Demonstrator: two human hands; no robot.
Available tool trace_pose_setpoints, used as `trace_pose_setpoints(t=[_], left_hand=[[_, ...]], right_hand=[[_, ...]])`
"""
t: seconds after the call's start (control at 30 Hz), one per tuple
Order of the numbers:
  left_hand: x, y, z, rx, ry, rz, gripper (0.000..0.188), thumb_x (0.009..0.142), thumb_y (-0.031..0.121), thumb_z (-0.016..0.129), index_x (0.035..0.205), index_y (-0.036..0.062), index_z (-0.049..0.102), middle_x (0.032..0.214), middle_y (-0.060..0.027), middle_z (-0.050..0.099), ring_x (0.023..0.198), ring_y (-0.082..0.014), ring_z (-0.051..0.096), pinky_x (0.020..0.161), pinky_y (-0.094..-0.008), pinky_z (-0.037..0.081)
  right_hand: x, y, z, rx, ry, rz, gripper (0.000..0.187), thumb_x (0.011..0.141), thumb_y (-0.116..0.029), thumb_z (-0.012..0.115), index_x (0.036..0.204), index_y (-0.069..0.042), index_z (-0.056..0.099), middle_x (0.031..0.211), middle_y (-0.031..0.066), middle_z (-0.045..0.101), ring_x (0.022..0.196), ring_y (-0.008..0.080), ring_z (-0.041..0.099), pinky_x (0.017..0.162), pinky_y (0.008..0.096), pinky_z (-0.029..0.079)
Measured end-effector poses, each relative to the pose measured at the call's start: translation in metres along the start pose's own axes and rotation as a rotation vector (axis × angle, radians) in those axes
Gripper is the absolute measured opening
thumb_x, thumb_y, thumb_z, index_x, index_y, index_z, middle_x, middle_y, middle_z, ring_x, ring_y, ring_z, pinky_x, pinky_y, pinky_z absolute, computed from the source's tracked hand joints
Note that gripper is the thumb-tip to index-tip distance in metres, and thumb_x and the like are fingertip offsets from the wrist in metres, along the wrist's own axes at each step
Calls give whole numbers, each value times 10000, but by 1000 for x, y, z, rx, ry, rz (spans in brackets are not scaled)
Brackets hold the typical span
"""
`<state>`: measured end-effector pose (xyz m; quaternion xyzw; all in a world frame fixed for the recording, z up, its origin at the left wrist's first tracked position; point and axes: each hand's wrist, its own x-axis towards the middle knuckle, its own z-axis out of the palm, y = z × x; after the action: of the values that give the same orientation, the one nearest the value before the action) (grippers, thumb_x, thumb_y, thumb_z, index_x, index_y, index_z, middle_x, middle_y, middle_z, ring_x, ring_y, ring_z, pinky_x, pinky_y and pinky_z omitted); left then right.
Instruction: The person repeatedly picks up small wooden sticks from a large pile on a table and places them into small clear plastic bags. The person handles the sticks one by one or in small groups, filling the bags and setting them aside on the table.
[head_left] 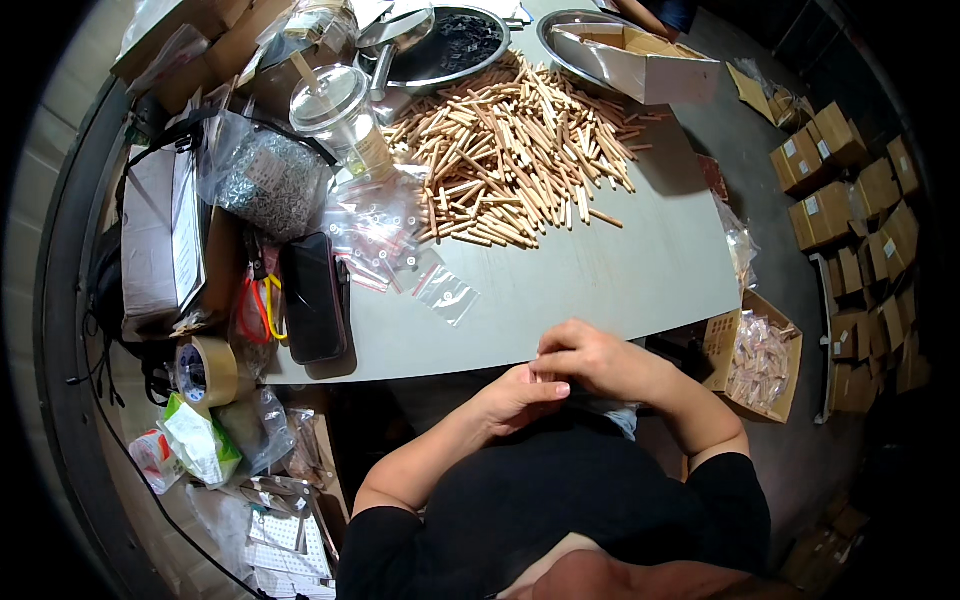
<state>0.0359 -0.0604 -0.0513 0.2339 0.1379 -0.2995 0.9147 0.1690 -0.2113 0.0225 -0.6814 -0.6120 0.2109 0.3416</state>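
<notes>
Just past the near edge of the grey table [560, 290], my two hands meet in front of my body. My left hand [515, 402] is closed, its thumb pointing toward the right hand. The fingers of my right hand [592, 358] are bent over the left fingertips in a pinch. Whatever lies between them, if anything, is hidden. Small clear zip bags [447, 293] lie on the tabletop ahead of the hands, some with small white round marks. Behind them spreads a large heap of short wooden sticks [520, 150].
A black phone [316, 300], scissors [262, 305], a tape roll [206, 370], a bag of small metal pieces [265, 175] and a lidded plastic cup [345, 120] crowd the left. A carton of filled bags [762, 365] stands right. Metal bowls [440, 45] sit far back.
</notes>
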Motion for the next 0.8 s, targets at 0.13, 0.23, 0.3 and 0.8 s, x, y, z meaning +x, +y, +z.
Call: trace_pose_setpoints(t=[0.13, 0.23, 0.3, 0.8], left_hand=[[-8, 11, 21, 221, -23, 92, 358, 869, 125, 770, 1183, 73, 608, 968, 29, 581, 861, -67, 532, 739, -226, 445], [-9, 10, 13, 320, -124, 162, 507, 889, 150, 755, 1311, 39, 496, 1088, 6, 555, 991, -75, 525, 859, -238, 447], [-10, 10, 18, 377, -145, 259, 576, 902, 182, 749, 1352, 26, 424, 1140, -21, 519, 1036, -102, 523, 923, -254, 446], [-24, 31, 41, 1397, 279, 1171, 94, 863, -3, 694, 937, 1, 634, 914, -141, 656, 845, -294, 631, 767, -366, 517]], right_hand=[[-5, -9, -8, 255, -86, 85, 310, 824, 5, 652, 1130, -39, 676, 1112, 153, 637, 1026, 315, 627, 906, 382, 516], [-6, -14, -15, 194, -11, 5, 264, 811, -54, 711, 1074, -46, 693, 1150, 140, 607, 1052, 320, 595, 911, 390, 504], [-5, -18, -14, 144, 17, -53, 211, 802, -65, 730, 1010, -49, 701, 1162, 129, 589, 1062, 312, 575, 913, 393, 498], [-10, -28, -8, 193, 315, 113, 157, 780, -42, 768, 887, -31, 653, 867, 111, 645, 767, 276, 625, 686, 355, 506]])
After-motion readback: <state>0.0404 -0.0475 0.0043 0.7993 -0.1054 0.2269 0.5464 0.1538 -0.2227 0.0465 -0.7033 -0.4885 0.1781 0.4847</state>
